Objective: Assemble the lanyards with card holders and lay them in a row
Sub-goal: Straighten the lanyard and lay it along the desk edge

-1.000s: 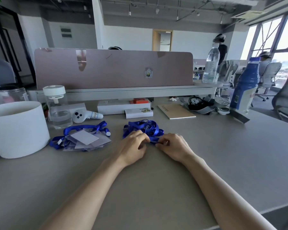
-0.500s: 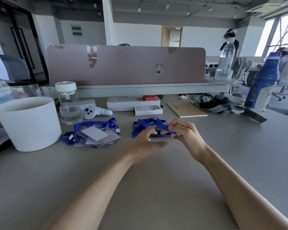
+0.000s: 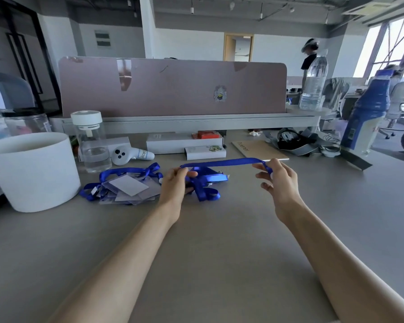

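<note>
Step in hand, as I read it: pulling one lanyard out of the tangle. No clipping under way, and no row laid out in view.

- Left hand (image 3: 174, 185): thumb and fingers pinch one end of a stretched blue lanyard strap (image 3: 222, 163).
- Right hand (image 3: 279, 180): pinches the other end, fingers curled round it.
- The hands are well apart, both lifted off the desk (image 3: 219, 241). The strap runs nearly straight and level between them.
- The rest of the lanyard pile (image 3: 207, 185) sits on the desk under the strap, just right of the left hand. The held strap appears to run down into the pile at the left-hand end, so it is probably not free of it.
- The clear card holders (image 3: 128, 188) are stacked just left of the left hand, with another blue lanyard looped round the stack. Can't tell whether that one is clipped on.

Next move calls for:
- lifting the strap clear without dragging the pile along;
- finding its clip end, which I can't pick out from here;
- taking one holder off the stack to the left;
- hooking the clip through the holder's slot.

The bare desk in front of both hands looks like the spot for the row.
</note>
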`<state>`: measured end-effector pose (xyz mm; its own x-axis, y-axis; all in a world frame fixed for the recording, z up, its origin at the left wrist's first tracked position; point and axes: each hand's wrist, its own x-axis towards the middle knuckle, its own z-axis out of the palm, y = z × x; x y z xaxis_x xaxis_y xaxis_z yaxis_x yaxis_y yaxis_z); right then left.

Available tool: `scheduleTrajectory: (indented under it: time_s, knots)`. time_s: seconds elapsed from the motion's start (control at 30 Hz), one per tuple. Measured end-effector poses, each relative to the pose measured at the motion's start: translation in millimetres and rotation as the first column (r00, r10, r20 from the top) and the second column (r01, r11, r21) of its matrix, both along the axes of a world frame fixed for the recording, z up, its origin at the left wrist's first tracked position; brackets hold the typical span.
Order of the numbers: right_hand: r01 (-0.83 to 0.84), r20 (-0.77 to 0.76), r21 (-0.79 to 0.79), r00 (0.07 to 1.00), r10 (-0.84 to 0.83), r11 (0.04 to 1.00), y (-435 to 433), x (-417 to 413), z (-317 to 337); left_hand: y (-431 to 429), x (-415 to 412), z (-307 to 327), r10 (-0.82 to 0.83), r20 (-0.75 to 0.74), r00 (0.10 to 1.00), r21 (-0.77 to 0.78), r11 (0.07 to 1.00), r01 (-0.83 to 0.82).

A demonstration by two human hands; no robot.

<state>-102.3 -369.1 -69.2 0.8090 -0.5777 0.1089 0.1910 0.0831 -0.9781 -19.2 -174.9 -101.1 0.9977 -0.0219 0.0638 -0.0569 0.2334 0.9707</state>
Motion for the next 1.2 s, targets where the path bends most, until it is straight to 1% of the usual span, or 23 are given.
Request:
scheduleTrajectory:
  time_s: [0.07,0.13,0.2,0.27,0.3,0.33,0.4,0.47,0.5,0.57,0.6,0.67,0.73,0.77,0.83,0.9,0.93,0.97,1.0,1.07,1.13,1.17,1.2]
  knots:
    - [0.033,-0.028,-0.021,0.999,-0.033,0.999,-4.4,4.0,-3.4,5.8,5.7,0.7,-0.026,-0.082,0.996,-0.213,0.977,0.008]
    - [0.057,-0.085,-0.075,0.994,-0.063,0.996,-6.4,7.5,-7.5,12.5,8.2,1.4,-0.035,-0.132,0.991,-0.350,0.937,-0.014]
    - [0.049,-0.165,-0.155,0.983,-0.075,0.987,-7.9,9.5,-12.2,17.1,5.6,4.2,-0.031,-0.155,0.987,-0.436,0.899,-0.040]
    - [0.031,-0.227,-0.280,0.969,-0.097,0.960,-9.1,10.8,-17.0,18.0,5.0,5.8,-0.044,-0.136,0.990,-0.461,0.887,-0.024]
    - [0.019,-0.251,-0.377,0.960,-0.122,0.926,-8.9,10.8,-18.7,17.3,5.3,5.6,-0.051,-0.123,0.991,-0.435,0.900,-0.008]
    - [-0.004,-0.271,-0.489,0.951,-0.147,0.872,-8.7,10.8,-20.7,16.3,4.8,6.0,-0.063,-0.117,0.991,-0.396,0.918,0.011]
    - [-0.088,-0.307,-0.691,0.934,-0.181,0.717,-8.2,12.4,-26.3,13.8,3.1,6.1,-0.099,-0.082,0.992,-0.302,0.951,0.070]
    - [-0.232,-0.352,-0.806,0.927,-0.126,0.545,-2.9,10.3,-28.0,9.9,0.9,6.3,-0.148,-0.020,0.989,-0.175,0.974,0.142]
    - [-0.281,-0.351,-0.824,0.935,-0.055,0.492,1.8,8.1,-27.4,7.8,-0.9,6.2,-0.180,0.008,0.984,-0.080,0.980,0.180]
    - [-0.320,-0.305,-0.834,0.946,0.107,0.449,15.5,3.8,-25.2,4.2,-6.5,7.6,-0.235,0.025,0.972,0.083,0.969,0.233]
    - [-0.329,-0.287,-0.838,0.944,0.160,0.435,23.6,2.0,-24.1,3.5,-8.4,7.7,-0.255,0.028,0.967,0.148,0.957,0.248]
    - [-0.335,-0.271,-0.844,0.940,0.206,0.420,35.5,2.0,-24.7,1.6,-10.4,6.4,-0.297,0.049,0.954,0.240,0.930,0.278]
    - [-0.324,-0.256,-0.858,0.942,0.215,0.397,39.0,6.6,-28.4,0.7,-13.8,7.3,-0.342,0.063,0.938,0.290,0.905,0.311]
    - [-0.324,-0.258,-0.870,0.941,0.218,0.371,38.6,8.2,-30.0,0.9,-14.7,8.1,-0.354,0.065,0.933,0.295,0.900,0.321]
    - [-0.335,-0.277,-0.890,0.936,0.215,0.311,33.7,12.1,-34.5,2.0,-13.2,8.7,-0.353,0.075,0.933,0.303,0.899,0.316]
    - [-0.331,-0.277,-0.901,0.937,0.213,0.282,29.5,14.7,-38.3,2.8,-9.9,6.8,-0.328,0.079,0.941,0.320,0.903,0.288]
    - [-0.304,-0.252,-0.905,0.947,0.199,0.297,27.8,16.3,-39.9,3.0,-9.6,6.3,-0.302,0.087,0.949,0.311,0.914,0.262]
    - [-0.274,-0.229,-0.903,0.959,0.169,0.331,26.4,17.9,-40.4,2.7,-8.5,4.9,-0.260,0.091,0.961,0.280,0.933,0.226]
    - [-0.239,-0.200,-0.888,0.970,0.136,0.392,24.3,19.4,-39.7,2.6,-6.4,2.9,-0.206,0.083,0.975,0.239,0.954,0.181]
    - [-0.126,-0.096,-0.810,0.992,0.081,0.573,19.4,20.9,-36.5,3.3,-1.3,0.1,-0.086,0.058,0.995,0.169,0.983,0.075]
    - [-0.013,-0.002,-0.667,1.000,0.016,0.745,15.1,20.4,-32.4,3.6,5.1,-3.7,-0.005,0.022,1.000,0.114,0.993,0.003]
    - [0.022,0.024,-0.589,1.000,-0.010,0.808,12.2,21.2,-31.0,3.4,7.8,-5.1,0.017,0.012,1.000,0.101,0.995,-0.018]
    - [0.037,0.036,-0.531,0.999,-0.021,0.847,10.1,22.0,-30.8,3.3,8.6,-5.6,0.032,0.016,0.999,0.106,0.994,-0.034]
